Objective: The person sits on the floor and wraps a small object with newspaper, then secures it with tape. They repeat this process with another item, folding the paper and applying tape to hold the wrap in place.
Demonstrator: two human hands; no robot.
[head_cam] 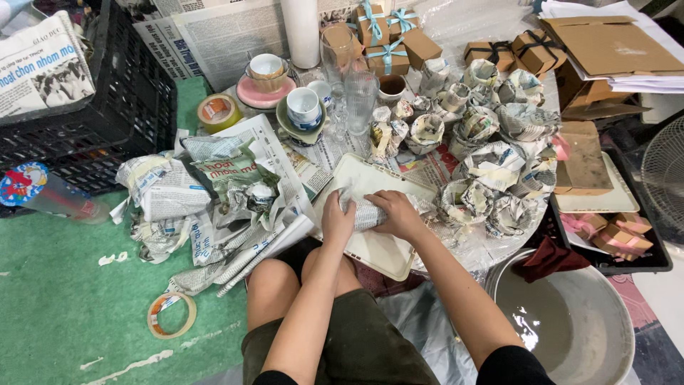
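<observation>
I see 2 hands at work: my left hand (336,219) and right hand (396,214) both clench a small newspaper-wrapped item (367,212), fingers pressing the paper shut around it. It rests under them on a cream tray (385,251). I judge the wrapping step is nearly finished. Next calls for tucking loose ends, perhaps taping; a tape roll (217,110) sits well beyond the left fingers, wrapped bundles (491,167) beyond the right.

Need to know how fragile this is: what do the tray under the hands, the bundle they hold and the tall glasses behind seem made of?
Tray: cream, smooth, probably plastic or enamel, unclear. Bundle: crumpled printed newspaper; contents hidden. Tall glasses: clear glass, see-through with bright rims.
</observation>
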